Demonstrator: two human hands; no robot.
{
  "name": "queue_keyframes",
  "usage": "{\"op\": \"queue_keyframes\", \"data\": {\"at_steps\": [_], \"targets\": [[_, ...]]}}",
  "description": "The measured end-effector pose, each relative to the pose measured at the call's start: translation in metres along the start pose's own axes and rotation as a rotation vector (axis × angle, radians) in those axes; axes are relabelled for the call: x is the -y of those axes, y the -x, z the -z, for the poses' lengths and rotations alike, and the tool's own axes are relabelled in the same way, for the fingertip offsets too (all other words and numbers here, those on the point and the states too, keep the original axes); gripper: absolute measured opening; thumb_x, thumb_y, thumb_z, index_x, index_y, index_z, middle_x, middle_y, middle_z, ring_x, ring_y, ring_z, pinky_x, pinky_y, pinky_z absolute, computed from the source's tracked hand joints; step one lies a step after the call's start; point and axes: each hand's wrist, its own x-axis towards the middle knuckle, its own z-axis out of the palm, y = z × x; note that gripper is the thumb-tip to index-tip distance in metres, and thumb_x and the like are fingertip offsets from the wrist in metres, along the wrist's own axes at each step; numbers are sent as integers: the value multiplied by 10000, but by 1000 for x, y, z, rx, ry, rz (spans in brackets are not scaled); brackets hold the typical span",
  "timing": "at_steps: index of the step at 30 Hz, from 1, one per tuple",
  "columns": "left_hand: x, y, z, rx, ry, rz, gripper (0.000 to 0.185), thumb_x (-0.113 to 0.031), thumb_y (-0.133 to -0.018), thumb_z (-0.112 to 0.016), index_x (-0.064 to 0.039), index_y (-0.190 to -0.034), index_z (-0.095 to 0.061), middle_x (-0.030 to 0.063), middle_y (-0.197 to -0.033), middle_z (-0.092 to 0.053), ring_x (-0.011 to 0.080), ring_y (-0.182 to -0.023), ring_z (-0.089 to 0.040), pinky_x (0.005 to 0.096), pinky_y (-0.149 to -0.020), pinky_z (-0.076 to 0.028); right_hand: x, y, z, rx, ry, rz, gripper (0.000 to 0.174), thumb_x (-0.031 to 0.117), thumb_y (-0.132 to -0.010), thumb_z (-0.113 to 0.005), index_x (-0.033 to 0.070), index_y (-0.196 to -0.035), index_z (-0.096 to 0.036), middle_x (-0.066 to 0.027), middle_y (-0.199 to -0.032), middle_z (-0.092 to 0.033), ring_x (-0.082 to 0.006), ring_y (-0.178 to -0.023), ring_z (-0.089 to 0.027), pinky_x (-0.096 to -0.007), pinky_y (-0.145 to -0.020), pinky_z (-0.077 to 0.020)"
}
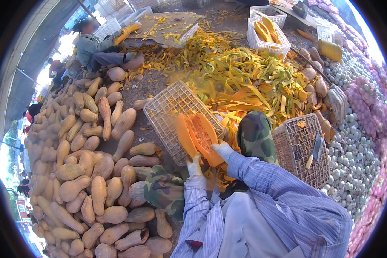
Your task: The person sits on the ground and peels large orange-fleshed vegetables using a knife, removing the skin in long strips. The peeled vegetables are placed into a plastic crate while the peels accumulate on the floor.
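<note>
Between my gloved hands is a peeled orange squash [202, 137], split lengthwise, with its stringy, seedy hollow facing up. My left hand [194, 165] grips the near end of the left half. Around the near right side of the other half, my right hand [223, 149] is closed. Beneath the squash lies a white plastic crate [167, 111], its lattice face up, between my knees and the peel pile. To my right, a knife [314, 151] with a pale handle rests on an upturned crate [293, 129].
Whole squashes [93, 180] are heaped on the left. Long peels [245, 77] cover the ground ahead. At the back, a crate [272, 48] holds cut squash. A seated person [98, 45] holds a peeled squash. A long-handled fork [337, 98] and many pale green round items [348, 154] lie right.
</note>
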Motion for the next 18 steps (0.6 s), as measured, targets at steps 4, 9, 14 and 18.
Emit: {"op": "queue_keyframes", "data": {"at_steps": [4,9,14,18], "targets": [[-18,3,2,-71,-237,-31,1053,-160,-890,-892,-1,-1723,-267,177,-1460,-630,261,-1216,-653,368,-1022,-544,-9,7,12,139,-297,-170,411,165,-973,-758,3,-1346,-698,-200,-1161,-786,-327,-916,-801,-455,-802,-649],[-8,-27,9,5,-288,-127,1124,-24,-808,-874,-48,-1727,-226,230,-1535,-580,344,-1337,-628,463,-1096,-554,-21,19,29,90,432,81,502,349,-834,-821,36,-1227,-805,-164,-1028,-821,-305,-956,-792,-440,-867,-614],[1,-39,24,12,-39,6,990,-5,-886,-709,-100,-1754,-242,213,-1511,-592,357,-1205,-694,500,-947,-626,-24,104,64,225,455,-113,570,404,-808,-828,17,-1224,-783,-128,-997,-802,-241,-881,-757,-374,-789,-593],[0,-35,36,-65,158,191,526,-207,-1000,-662,-44,-1489,-559,177,-1262,-725,366,-1012,-760,529,-765,-673,60,156,86,119,196,-300,571,413,-897,-840,-38,-1237,-759,-117,-1071,-804,-204,-895,-759,-356,-808,-596]]}}
